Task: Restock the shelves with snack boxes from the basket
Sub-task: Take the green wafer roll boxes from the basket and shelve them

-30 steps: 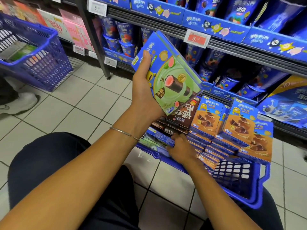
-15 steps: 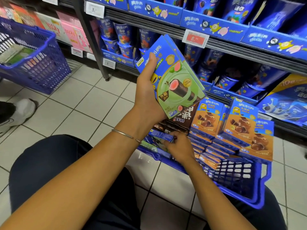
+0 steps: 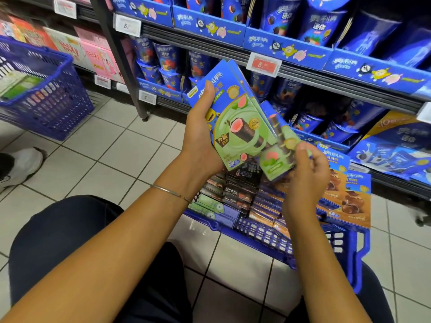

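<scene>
My left hand (image 3: pixel 200 138) grips a small stack of green-and-blue snack boxes (image 3: pixel 240 117), held upright in front of the shelves (image 3: pixel 303 73). My right hand (image 3: pixel 307 176) pinches another green-and-blue box (image 3: pixel 277 157), blurred, just to the right of the stack and touching its lower edge. Below both hands stands the blue basket (image 3: pixel 349 248) on the tiled floor, packed with dark brown boxes (image 3: pixel 238 190) and orange boxes (image 3: pixel 349 199).
Blue shelves with cups and trays of snacks fill the back and right. A second blue basket (image 3: pixel 46 99) stands at the left by pink and red boxes (image 3: pixel 93 52). A white shoe (image 3: pixel 21 164) of another person is at the left edge. My knees frame the bottom.
My right hand has come up out of the basket with one more green-and-blue box and brought it beside the stack in my left hand. The left hand has stayed about where it was.
</scene>
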`<action>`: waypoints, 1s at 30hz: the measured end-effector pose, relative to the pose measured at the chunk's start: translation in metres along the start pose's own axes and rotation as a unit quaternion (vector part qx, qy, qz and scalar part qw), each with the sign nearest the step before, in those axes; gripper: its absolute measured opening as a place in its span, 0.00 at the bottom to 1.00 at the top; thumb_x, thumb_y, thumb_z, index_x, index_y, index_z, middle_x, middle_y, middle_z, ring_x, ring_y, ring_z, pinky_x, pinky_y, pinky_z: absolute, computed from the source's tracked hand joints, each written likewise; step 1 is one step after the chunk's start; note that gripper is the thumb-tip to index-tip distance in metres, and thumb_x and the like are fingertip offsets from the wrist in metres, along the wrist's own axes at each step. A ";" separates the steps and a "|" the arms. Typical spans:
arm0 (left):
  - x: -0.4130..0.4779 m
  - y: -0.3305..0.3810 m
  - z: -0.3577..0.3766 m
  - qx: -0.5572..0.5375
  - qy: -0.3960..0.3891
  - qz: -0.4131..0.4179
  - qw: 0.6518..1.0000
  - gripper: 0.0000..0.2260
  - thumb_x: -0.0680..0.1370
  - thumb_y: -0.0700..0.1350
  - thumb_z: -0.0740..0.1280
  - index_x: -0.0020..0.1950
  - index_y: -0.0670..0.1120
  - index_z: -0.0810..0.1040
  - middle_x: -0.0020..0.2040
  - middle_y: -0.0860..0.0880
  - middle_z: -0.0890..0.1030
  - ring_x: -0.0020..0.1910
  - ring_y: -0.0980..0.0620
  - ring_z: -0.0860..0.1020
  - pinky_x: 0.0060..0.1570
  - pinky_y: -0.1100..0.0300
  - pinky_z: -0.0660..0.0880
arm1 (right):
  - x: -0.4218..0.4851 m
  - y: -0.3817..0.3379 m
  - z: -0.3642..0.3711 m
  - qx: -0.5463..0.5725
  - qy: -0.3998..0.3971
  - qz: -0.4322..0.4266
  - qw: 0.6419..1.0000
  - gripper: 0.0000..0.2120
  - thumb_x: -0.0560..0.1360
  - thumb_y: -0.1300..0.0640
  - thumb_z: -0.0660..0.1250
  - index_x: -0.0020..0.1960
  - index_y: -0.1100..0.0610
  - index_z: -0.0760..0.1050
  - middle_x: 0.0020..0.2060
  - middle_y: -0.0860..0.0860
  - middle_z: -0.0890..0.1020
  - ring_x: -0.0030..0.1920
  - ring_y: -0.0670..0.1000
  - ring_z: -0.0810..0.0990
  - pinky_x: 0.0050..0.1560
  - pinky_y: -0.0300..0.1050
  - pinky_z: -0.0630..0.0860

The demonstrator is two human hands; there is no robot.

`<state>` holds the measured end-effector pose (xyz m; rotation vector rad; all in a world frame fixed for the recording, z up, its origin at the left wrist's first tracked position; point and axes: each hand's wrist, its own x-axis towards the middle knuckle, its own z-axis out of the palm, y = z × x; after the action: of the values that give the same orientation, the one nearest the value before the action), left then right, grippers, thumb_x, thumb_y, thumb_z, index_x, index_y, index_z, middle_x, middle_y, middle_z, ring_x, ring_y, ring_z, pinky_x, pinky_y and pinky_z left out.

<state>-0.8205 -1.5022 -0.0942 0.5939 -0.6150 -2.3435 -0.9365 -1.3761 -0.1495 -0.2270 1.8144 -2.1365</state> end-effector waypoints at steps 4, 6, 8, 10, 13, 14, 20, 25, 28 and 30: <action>-0.002 0.000 0.001 0.045 0.024 -0.015 0.999 0.21 0.86 0.59 0.61 0.61 0.44 0.83 0.53 0.42 0.87 0.50 0.39 0.87 0.54 0.39 0.84 | 0.014 -0.035 -0.004 0.104 0.038 -0.008 0.994 0.11 0.81 0.54 0.66 0.58 0.60 0.78 0.50 0.57 0.84 0.52 0.57 0.84 0.52 0.56 0.79; -0.002 -0.002 0.001 0.087 0.056 -0.016 0.994 0.20 0.86 0.59 0.62 0.63 0.45 0.81 0.53 0.43 0.86 0.48 0.42 0.85 0.58 0.41 0.82 | 0.017 -0.050 -0.007 0.160 0.035 -0.008 0.986 0.08 0.82 0.55 0.65 0.54 0.59 0.79 0.46 0.52 0.85 0.48 0.53 0.85 0.47 0.50 0.80; -0.002 -0.005 0.000 0.110 0.071 -0.026 0.991 0.20 0.85 0.60 0.63 0.65 0.45 0.79 0.53 0.43 0.84 0.48 0.42 0.84 0.62 0.42 0.80 | 0.016 -0.060 -0.009 0.208 0.005 0.002 0.978 0.09 0.82 0.55 0.64 0.53 0.59 0.80 0.46 0.52 0.86 0.49 0.53 0.86 0.45 0.47 0.81; -0.001 -0.008 0.000 0.123 0.082 -0.034 0.988 0.22 0.84 0.62 0.63 0.64 0.44 0.80 0.53 0.42 0.84 0.47 0.42 0.84 0.62 0.42 0.80 | 0.014 -0.065 -0.007 0.233 -0.035 0.021 0.972 0.09 0.82 0.57 0.64 0.54 0.60 0.80 0.49 0.54 0.86 0.53 0.55 0.85 0.47 0.50 0.81; 0.001 -0.014 -0.002 0.150 0.085 -0.045 0.984 0.28 0.82 0.66 0.63 0.66 0.43 0.82 0.58 0.42 0.86 0.54 0.40 0.86 0.63 0.39 0.81 | 0.007 -0.068 0.001 0.167 -0.095 0.043 0.980 0.09 0.80 0.60 0.65 0.57 0.63 0.79 0.49 0.56 0.85 0.53 0.57 0.84 0.52 0.56 0.81; 0.002 -0.016 -0.002 0.160 0.082 -0.052 0.982 0.31 0.81 0.69 0.63 0.68 0.44 0.82 0.62 0.42 0.86 0.59 0.39 0.85 0.65 0.36 0.79 | 0.004 -0.067 0.004 0.121 -0.112 0.039 0.986 0.10 0.78 0.60 0.67 0.57 0.62 0.79 0.47 0.55 0.85 0.49 0.56 0.83 0.50 0.55 0.79; 0.008 -0.020 -0.002 0.205 0.101 -0.061 0.972 0.45 0.71 0.82 0.54 0.71 0.51 0.81 0.66 0.42 0.84 0.64 0.35 0.82 0.68 0.32 0.75 | -0.012 -0.046 0.015 -0.012 -0.117 0.008 0.993 0.05 0.78 0.58 0.70 0.53 0.58 0.79 0.37 0.47 0.84 0.35 0.44 0.80 0.33 0.37 0.75; 0.006 -0.017 -0.002 0.196 0.127 -0.048 0.971 0.47 0.72 0.77 0.66 0.80 0.46 0.68 0.71 0.40 0.80 0.65 0.34 0.82 0.66 0.32 0.77 | -0.022 -0.034 0.024 -0.066 -0.112 -0.008 0.992 0.09 0.79 0.54 0.70 0.55 0.59 0.78 0.42 0.53 0.84 0.39 0.48 0.80 0.41 0.46 0.74; 0.002 -0.013 -0.001 0.139 0.088 -0.024 0.986 0.34 0.79 0.57 0.73 0.79 0.41 0.70 0.72 0.37 0.78 0.68 0.33 0.80 0.67 0.31 0.76 | -0.021 -0.034 0.025 -0.084 -0.140 -0.033 0.986 0.10 0.79 0.50 0.69 0.54 0.56 0.79 0.46 0.54 0.85 0.44 0.51 0.80 0.45 0.52 0.76; -0.001 -0.007 0.001 0.105 0.072 -0.007 0.992 0.25 0.83 0.51 0.68 0.76 0.39 0.74 0.71 0.35 0.79 0.69 0.31 0.78 0.67 0.31 0.76 | -0.018 -0.032 0.024 -0.065 -0.156 -0.033 0.985 0.12 0.80 0.45 0.65 0.52 0.53 0.80 0.46 0.49 0.85 0.47 0.48 0.81 0.50 0.53 0.78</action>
<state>-0.8235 -1.4965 -0.0977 0.8569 -0.7983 -2.2408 -0.9165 -1.3873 -0.1123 -0.6240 1.7805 -1.8973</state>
